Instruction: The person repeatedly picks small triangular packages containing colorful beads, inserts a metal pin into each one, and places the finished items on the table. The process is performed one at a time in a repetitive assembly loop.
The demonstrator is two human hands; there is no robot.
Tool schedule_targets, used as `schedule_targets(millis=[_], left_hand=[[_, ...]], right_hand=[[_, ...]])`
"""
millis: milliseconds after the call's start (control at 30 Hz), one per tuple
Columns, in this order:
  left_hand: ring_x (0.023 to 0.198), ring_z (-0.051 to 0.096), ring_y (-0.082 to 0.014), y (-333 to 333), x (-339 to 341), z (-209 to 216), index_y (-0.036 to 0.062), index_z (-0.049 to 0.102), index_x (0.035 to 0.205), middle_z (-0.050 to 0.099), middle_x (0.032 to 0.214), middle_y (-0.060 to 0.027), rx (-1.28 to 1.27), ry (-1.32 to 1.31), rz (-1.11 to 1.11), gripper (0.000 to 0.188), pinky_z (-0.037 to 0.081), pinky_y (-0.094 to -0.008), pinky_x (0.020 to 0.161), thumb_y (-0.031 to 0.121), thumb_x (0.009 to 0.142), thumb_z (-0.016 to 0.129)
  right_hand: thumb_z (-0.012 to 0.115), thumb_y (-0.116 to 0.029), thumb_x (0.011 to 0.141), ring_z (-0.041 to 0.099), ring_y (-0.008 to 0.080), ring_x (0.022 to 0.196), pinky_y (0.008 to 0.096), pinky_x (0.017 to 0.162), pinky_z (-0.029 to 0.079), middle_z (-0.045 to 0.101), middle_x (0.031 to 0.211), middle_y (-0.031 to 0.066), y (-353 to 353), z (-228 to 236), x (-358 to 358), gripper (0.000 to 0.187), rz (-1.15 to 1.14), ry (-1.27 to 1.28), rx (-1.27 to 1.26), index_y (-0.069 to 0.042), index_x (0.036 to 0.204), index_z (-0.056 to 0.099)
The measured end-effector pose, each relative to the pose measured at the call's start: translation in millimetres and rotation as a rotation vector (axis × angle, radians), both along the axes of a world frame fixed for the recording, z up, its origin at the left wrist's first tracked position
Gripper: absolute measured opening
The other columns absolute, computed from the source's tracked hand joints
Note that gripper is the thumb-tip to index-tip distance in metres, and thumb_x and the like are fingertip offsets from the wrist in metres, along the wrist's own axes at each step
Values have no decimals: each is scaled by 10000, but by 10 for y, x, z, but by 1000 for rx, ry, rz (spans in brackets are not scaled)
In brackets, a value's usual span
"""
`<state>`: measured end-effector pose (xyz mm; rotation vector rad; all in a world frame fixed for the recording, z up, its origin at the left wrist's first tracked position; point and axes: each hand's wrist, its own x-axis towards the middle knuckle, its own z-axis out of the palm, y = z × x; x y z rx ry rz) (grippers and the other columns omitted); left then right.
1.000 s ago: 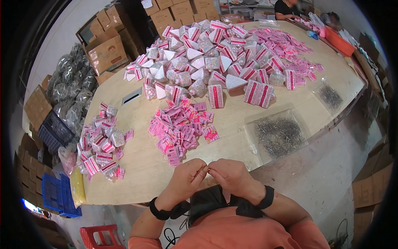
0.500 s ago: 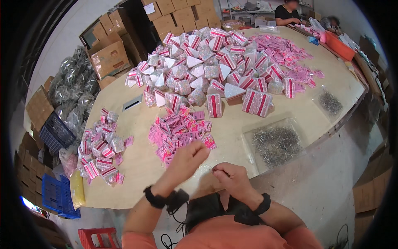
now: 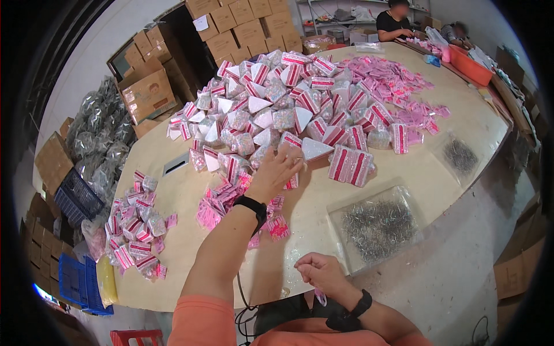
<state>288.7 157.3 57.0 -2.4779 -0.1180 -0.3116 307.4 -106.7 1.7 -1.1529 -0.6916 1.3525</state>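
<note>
My left hand (image 3: 278, 168) reaches out to the near edge of a big heap of cake-slice-shaped pieces (image 3: 284, 119). Its fingers are stretched out and spread over a slice with a red-striped side (image 3: 290, 140); whether they touch it I cannot tell. Below that wrist, partly covered by the forearm, lies a pile of pink printed cards (image 3: 213, 203). Closer to me, above the table's front edge, my right hand (image 3: 323, 274) is closed, thumb against fingers. A small pink card (image 3: 321, 297) sticks out beneath its palm.
Two clear trays of small metal pins, one large (image 3: 378, 228) and one small (image 3: 460, 153), lie to the right. Finished-looking slices with cards (image 3: 138, 230) are heaped at left. More pink cards (image 3: 384, 78) spread at the back, near a seated person (image 3: 394, 23) and an orange bin (image 3: 470, 66).
My left hand has gone forward from above the pink cards to the heap, its fingers opening out. My right hand has dropped slightly nearer to me, and a pink card now shows under it.
</note>
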Motion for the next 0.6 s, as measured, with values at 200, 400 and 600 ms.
schedule_targets(millis=[200,400,600], left_hand=[[1137,431,-302,111,-15,46,71,459,1152,453,1182,-148,-181,121,232,505,372,-431,897,150,687,641],[1020,507,-311,-248,-464,351,43,472,1084,511,1085,-145,-720,-438,296,455,428,-408,851,134,683,667],[1037,544,-288,-1007,-1173,-111,5,431,1192,528,1166,-165,-2340,-1146,-28,424,459,-362,865,264,869,522]], right_hand=[[581,-101,852,472,28,557,175,484,371,543,635,-15,-34,39,40,124,48,71,15,-1,919,611],[578,-112,860,459,30,542,175,468,353,537,630,-8,-35,-28,50,137,50,105,40,7,923,606],[572,-106,859,435,32,516,181,436,312,531,622,0,-5,6,45,130,40,115,15,-1,925,607]])
